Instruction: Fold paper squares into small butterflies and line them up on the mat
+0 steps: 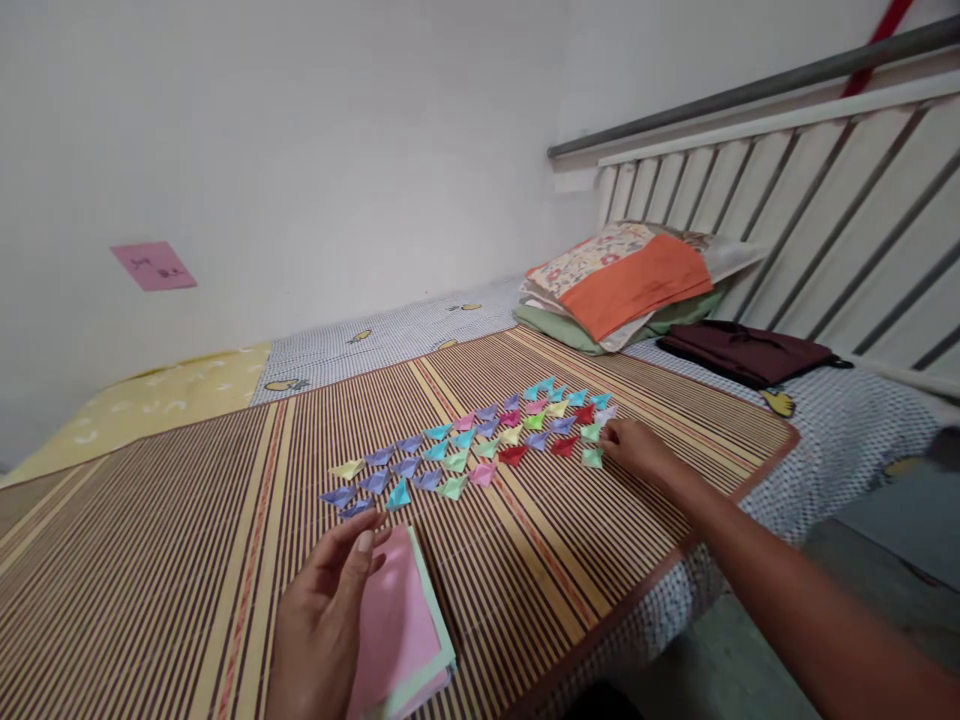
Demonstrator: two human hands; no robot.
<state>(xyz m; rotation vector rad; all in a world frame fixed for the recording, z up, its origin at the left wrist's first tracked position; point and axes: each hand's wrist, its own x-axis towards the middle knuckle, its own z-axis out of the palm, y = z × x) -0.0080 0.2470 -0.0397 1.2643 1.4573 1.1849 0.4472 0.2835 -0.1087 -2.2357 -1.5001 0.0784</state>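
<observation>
Head view: folded papers (484, 447) lie between both hands' fingers (609, 436).

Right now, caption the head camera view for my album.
Colourful folded papers in rows on a striped mat, left hand near a pink-topped stack, right hand at the rows' right end.

The paper stack (401, 625) is partly hidden behind the left hand (326, 610).
</observation>
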